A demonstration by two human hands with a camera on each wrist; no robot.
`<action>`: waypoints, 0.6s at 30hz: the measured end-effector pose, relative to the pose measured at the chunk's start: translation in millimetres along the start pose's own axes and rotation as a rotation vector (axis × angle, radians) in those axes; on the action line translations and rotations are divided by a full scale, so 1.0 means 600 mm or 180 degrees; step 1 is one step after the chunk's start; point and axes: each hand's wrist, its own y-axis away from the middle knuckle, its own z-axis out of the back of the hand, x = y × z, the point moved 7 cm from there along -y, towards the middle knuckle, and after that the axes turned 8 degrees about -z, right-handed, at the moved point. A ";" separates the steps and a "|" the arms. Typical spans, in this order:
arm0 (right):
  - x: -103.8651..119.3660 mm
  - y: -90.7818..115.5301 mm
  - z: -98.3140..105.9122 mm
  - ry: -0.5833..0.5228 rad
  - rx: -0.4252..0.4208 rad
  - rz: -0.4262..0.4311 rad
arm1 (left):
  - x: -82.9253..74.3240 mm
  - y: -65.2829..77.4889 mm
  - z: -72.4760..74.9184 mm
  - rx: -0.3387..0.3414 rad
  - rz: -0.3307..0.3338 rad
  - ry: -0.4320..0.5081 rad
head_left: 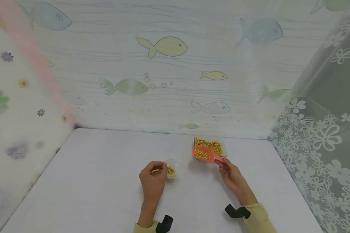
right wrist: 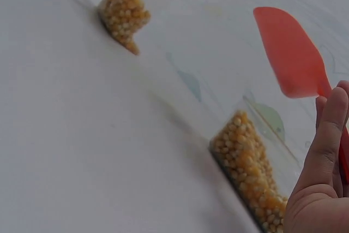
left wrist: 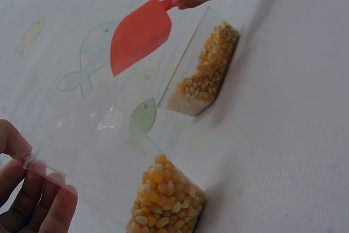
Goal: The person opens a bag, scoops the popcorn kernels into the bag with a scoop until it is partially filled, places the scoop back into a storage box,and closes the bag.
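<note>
With its fingertips my left hand (head_left: 153, 181) pinches the upper edge of a clear plastic bag (left wrist: 92, 145). Yellow corn kernels (left wrist: 166, 203) fill the bag's lower part, which rests on the table. My right hand (head_left: 231, 178) grips the handle of an orange-red scoop (right wrist: 289, 53). In the head view the scoop carries a heap of kernels (head_left: 202, 154); the wrist views show only its underside. The scoop hangs over the near left side of a clear box (head_left: 224, 147) partly filled with corn (left wrist: 207, 69), to the right of the bag.
Everything stands on a white table (head_left: 90, 181). A fish-print curtain (head_left: 169, 81) hangs along its back edge, with flowered sheets on the left (head_left: 23, 113) and right (head_left: 323, 129). Dark bands (head_left: 237, 212) sit at both sleeve cuffs.
</note>
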 end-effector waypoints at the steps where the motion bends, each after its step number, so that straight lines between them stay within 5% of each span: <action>1: -0.004 0.001 -0.004 0.0064 0.0018 -0.0013 | 0.000 0.000 0.000 0.0001 0.0016 -0.0002; 18: -0.063 0.010 -0.088 0.0589 0.0613 -0.0269 | 0.001 0.001 0.001 0.0010 0.0016 -0.0036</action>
